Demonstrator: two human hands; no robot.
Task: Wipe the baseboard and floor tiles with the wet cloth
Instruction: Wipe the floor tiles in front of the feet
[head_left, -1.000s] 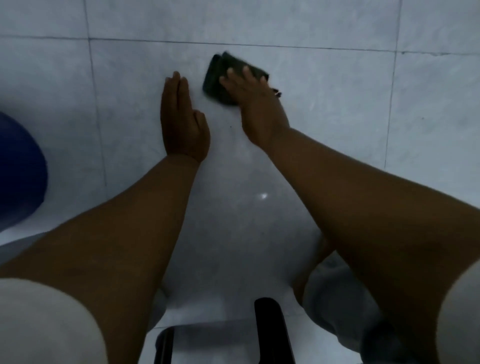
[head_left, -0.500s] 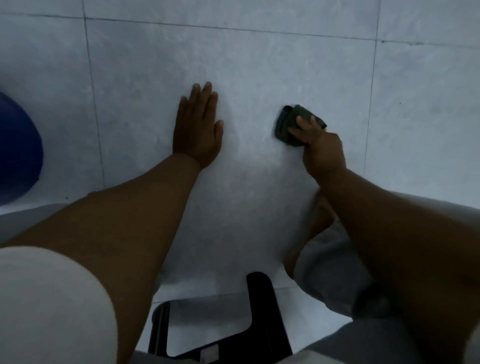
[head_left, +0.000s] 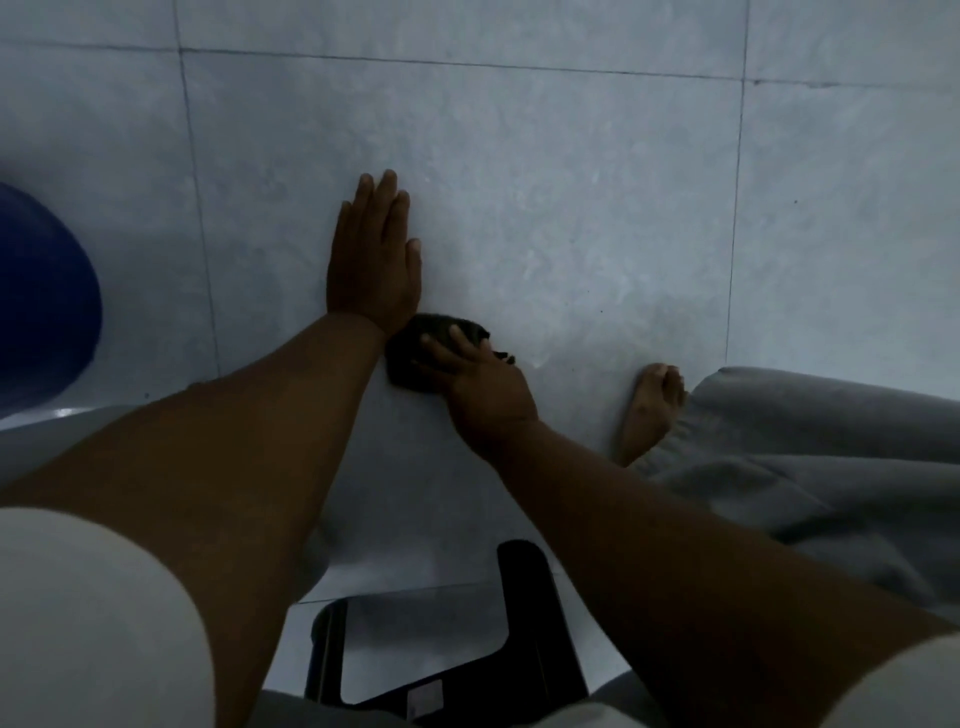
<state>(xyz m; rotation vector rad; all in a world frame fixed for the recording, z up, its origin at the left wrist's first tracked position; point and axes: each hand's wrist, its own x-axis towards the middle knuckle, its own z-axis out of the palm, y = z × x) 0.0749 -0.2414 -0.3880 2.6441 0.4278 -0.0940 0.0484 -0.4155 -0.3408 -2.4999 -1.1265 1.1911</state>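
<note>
1. Our right hand (head_left: 483, 387) lies flat on the dark wet cloth (head_left: 415, 358), fingers spread over it and pressing it onto the floor tile (head_left: 571, 234). It is a press, not a pinch.
2. Our left hand (head_left: 374, 260) is open, palm down on the same tile, fingers together, bracing us. It holds nothing.
3. The cloth sits just beside the left wrist, apparently touching it, ahead-left of the right palm.
4. The cloth is bunched, so we can't call a clear long axis.
5. The left arm blocks any stroke leftward; we judge the open tile lies ahead and right.
6. No baseboard in view.
</note>
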